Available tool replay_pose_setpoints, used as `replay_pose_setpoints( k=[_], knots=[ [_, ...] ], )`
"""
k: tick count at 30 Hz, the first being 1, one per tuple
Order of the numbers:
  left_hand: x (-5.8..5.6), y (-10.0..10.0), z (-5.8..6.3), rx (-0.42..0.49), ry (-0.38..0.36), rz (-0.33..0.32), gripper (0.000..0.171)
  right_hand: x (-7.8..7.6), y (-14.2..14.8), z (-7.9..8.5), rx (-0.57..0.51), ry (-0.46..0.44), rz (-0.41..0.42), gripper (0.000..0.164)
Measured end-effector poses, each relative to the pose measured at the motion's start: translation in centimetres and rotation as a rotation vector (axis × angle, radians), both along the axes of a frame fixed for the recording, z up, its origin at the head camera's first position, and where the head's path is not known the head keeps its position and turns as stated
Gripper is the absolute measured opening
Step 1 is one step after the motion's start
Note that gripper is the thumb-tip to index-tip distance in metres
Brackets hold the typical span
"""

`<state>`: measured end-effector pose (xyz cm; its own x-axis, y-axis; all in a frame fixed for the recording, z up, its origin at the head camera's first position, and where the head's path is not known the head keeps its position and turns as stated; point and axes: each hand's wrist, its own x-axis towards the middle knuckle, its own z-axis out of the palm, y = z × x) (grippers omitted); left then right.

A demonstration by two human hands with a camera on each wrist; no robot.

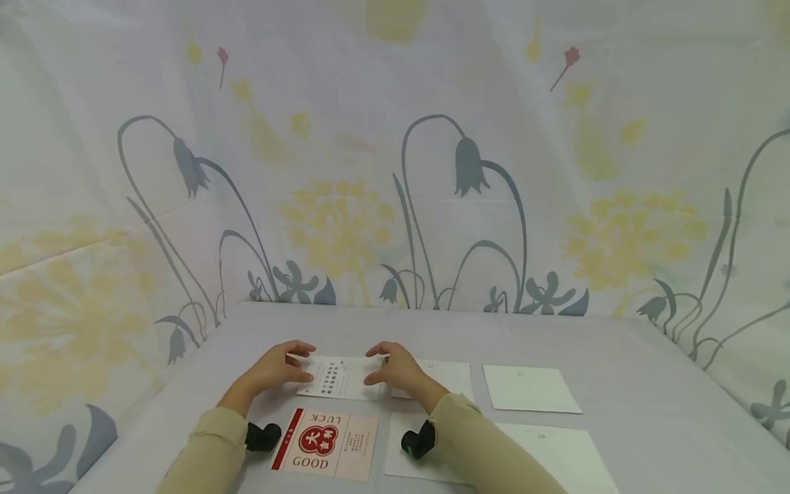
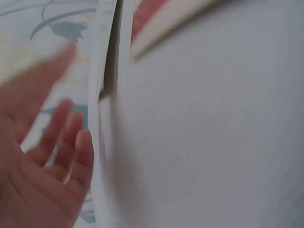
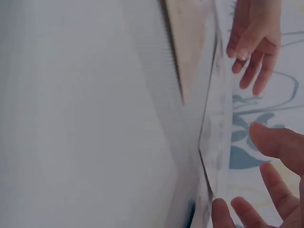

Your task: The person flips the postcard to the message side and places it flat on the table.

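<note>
A white card printed with dark characters [image 1: 353, 385] lies flat on the table between both hands. My left hand [image 1: 278, 365] is at its left edge, thumb and fingers spread apart. Over its right edge hovers my right hand [image 1: 400, 370], the thumb and fingers parted in the same way. Both wrist views show the left hand [image 2: 52, 166] and the right hand [image 3: 280, 185] with nothing in their grasp. Nearer to me lies a pale pink card with a red emblem and the words GOOD LUCK [image 1: 354, 446].
Two white cards lie farther right in the back row, one partly behind the right hand [image 1: 447, 376] and one beyond it [image 1: 527, 390]. In front are a white card under the right forearm [image 1: 401, 461] and another at right [image 1: 568, 456]. A flower-patterned curtain [image 1: 345, 103] encloses the table.
</note>
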<state>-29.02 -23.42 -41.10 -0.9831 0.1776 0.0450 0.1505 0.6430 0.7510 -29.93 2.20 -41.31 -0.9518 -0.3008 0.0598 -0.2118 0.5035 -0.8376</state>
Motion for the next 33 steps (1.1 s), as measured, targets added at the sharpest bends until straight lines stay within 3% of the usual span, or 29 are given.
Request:
replay_pose_setpoints(
  k=[2,6,12,22,28,33],
  knots=[
    [-0.2,-0.3,0.2,-0.013,0.012,-0.047,0.058,-0.2,0.1,0.1,-0.007,-0.013,0.013,0.045],
    [-0.5,-0.7,0.4,-0.098,-0.045,-0.118,0.063,-0.5,0.1,0.0,0.031,-0.025,0.055,0.046],
    [-0.9,-0.7,0.5,-0.211,-0.067,-0.181,0.060,-0.5,0.0,0.1,0.117,-0.005,0.080,0.045],
    [-1.8,0.6,1.5,-0.319,-0.085,-0.144,0.052,-0.4,0.0,0.4,0.179,0.043,0.086,0.040],
    [-1.9,0.9,1.5,-0.254,-0.064,-0.146,0.052,-0.3,0.1,0.6,0.182,0.054,0.079,0.042],
    [-1.5,0.6,0.9,-0.179,-0.041,-0.081,0.045,-0.2,-0.1,0.6,0.171,0.078,0.045,0.048]
  ],
)
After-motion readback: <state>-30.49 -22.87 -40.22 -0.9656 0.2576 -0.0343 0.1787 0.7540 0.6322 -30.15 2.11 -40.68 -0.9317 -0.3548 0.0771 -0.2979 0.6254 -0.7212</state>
